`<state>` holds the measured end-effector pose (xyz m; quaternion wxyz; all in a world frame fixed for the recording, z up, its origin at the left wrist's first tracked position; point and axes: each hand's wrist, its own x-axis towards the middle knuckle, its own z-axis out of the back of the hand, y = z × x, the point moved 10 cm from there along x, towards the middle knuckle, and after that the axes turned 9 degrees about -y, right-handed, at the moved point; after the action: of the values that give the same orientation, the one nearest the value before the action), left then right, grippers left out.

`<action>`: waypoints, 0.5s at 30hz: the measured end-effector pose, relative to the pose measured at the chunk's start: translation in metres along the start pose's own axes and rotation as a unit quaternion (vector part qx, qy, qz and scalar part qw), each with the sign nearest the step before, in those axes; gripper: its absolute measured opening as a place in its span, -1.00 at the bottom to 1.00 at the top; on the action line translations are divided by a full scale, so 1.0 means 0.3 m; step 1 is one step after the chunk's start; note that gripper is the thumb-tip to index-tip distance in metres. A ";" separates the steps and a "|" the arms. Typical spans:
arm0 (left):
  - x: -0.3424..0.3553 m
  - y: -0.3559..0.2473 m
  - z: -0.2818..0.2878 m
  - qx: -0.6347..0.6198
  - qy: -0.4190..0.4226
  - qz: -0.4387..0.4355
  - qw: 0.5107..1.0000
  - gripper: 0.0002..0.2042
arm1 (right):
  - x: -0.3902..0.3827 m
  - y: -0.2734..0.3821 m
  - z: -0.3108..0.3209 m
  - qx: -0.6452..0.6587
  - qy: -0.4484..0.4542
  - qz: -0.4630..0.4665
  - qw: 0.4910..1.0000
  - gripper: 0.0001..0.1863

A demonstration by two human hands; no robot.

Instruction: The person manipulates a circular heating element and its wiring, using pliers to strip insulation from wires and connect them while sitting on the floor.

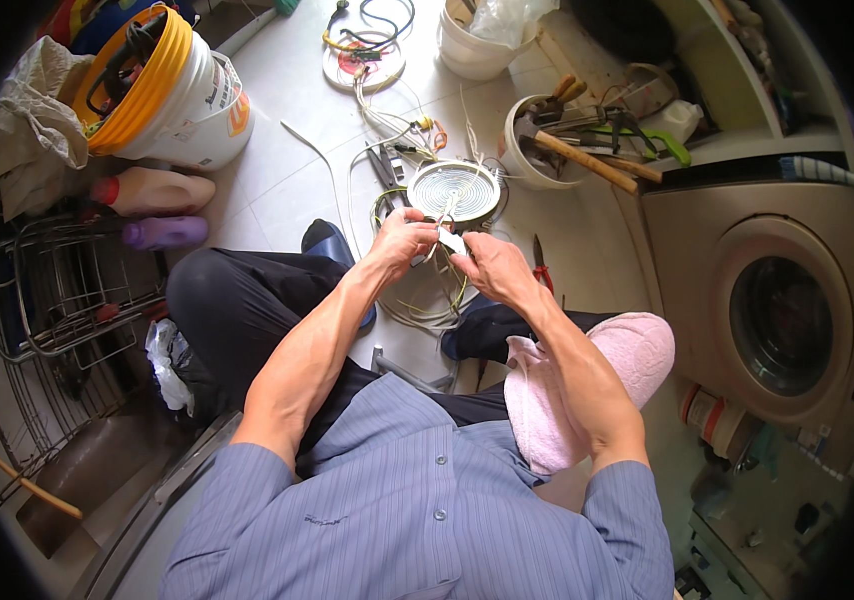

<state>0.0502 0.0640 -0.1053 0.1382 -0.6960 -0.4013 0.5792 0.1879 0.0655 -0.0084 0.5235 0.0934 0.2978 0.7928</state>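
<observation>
My left hand point(405, 243) and my right hand point(500, 270) meet in front of me, fingers closed in a pinch. Between them they hold a small white piece point(453, 242); its exact kind is too small to tell. Just beyond lies a round white lamp disc point(455, 190) with ring-shaped ridges, and pale wires run from its middle toward my fingers. Dark-handled pliers point(385, 168) rest to its left. Loose coiled cables point(427, 315) lie on the floor below my hands. Red-handled pliers point(541, 268) are to the right of my right hand.
More cables point(365, 65) lie farther off. A yellow-rimmed white bucket point(192, 110) stands at far left beside detergent bottles point(165, 192). A tool bucket point(527, 150) with a hammer stands ahead right, near a washing machine point(762, 300). A pink towel point(587, 390) covers my right knee.
</observation>
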 end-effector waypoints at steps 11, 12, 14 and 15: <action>0.024 0.022 0.001 0.034 0.030 -0.012 0.999 -0.67 | 0.019 -0.015 -0.021 -0.016 0.014 0.024 0.999 -0.69; 0.023 0.021 -0.002 0.043 0.031 -0.015 0.998 -0.68 | 0.017 -0.017 -0.023 -0.025 0.009 0.030 0.999 -0.69; 0.022 0.019 -0.007 0.060 0.033 -0.023 0.997 -0.69 | 0.014 -0.018 -0.022 -0.041 0.000 0.046 0.998 -0.69; 0.023 0.019 -0.008 0.069 0.032 -0.028 0.997 -0.69 | 0.013 -0.013 -0.018 -0.049 -0.005 0.057 0.997 -0.69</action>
<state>0.0546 0.0659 -0.1131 0.2151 -0.6916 -0.3755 0.5784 0.1868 0.0680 -0.0157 0.4831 0.0889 0.2501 0.8344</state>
